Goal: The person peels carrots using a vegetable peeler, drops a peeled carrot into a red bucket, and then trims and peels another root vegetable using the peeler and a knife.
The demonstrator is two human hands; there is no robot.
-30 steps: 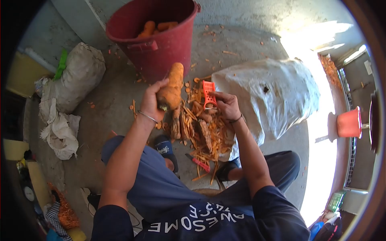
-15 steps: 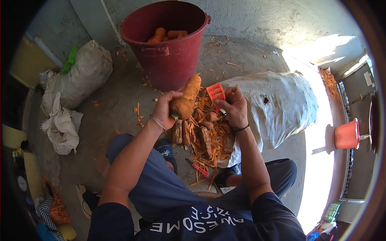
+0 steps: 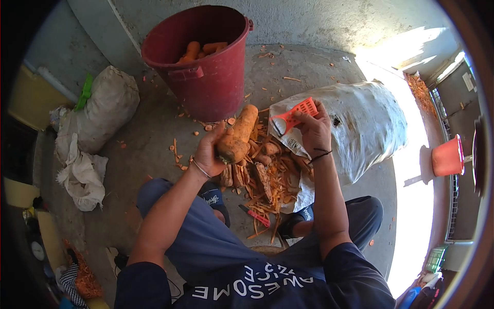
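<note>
My left hand (image 3: 211,152) is closed around a large carrot (image 3: 240,135), its thick end toward me and its tip pointing up toward the bucket. In my right hand (image 3: 315,130), an orange peeler (image 3: 296,116) is pinched between thumb and fingers, its blade end turned to the left, apart from the carrot. Below the carrot, a pile of peelings (image 3: 280,180) lies on the floor with several rough carrots in it. A red-handled knife (image 3: 256,216) rests at the near side of the pile.
A dark red bucket (image 3: 208,85) holding carrots stands ahead. To the right lies a large white sack (image 3: 360,123); at the left are another full sack (image 3: 110,108) and a crumpled one (image 3: 82,177). A small red bucket (image 3: 446,157) is at the far right.
My right hand has moved up and right, away from the carrot, and the peeler has swung so its blade end points left. My left hand still holds the carrot.
</note>
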